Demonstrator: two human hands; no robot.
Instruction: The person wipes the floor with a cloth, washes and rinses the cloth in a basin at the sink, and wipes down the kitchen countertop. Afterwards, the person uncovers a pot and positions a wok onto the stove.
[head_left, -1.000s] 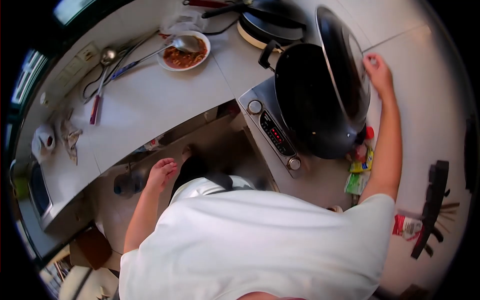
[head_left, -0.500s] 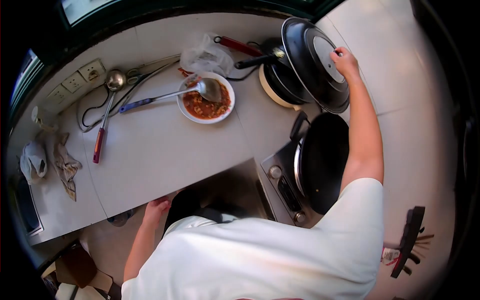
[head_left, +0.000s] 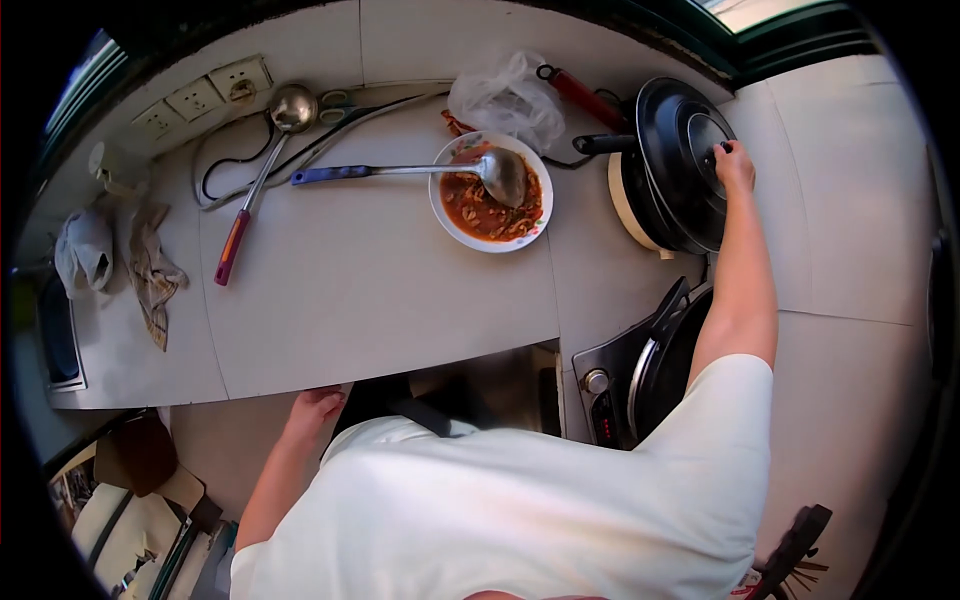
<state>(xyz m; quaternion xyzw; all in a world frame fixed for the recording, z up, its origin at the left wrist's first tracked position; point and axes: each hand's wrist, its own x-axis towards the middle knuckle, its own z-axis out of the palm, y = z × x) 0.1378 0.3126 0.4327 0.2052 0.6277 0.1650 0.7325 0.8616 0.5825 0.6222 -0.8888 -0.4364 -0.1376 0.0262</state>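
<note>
My right hand (head_left: 735, 167) grips the knob of a large black pot lid (head_left: 683, 150). The lid lies over a black frying pan with a black handle (head_left: 604, 144), which sits on a cream-coloured round base (head_left: 630, 205). In front of it stands a black wok (head_left: 672, 365), partly hidden by my arm, on a stove (head_left: 598, 382) with a knob and red lit digits. My left hand (head_left: 318, 408) is low at the counter's front edge, fingers curled; what they hold, if anything, is hidden.
A white bowl (head_left: 540, 225) holds red saucy food, with a blue-handled steel spatula (head_left: 420, 170) across it. A ladle (head_left: 245, 215), cables, a plastic bag (head_left: 515, 105), a rag (head_left: 153, 275) and wall sockets (head_left: 195, 98) are along the back and left. A dark rack (head_left: 795, 545) is at lower right.
The lid, tilted up in my right hand before, now lies down over the frying pan. My view has shifted, so the counter items appear further right. My left hand stays by the counter edge.
</note>
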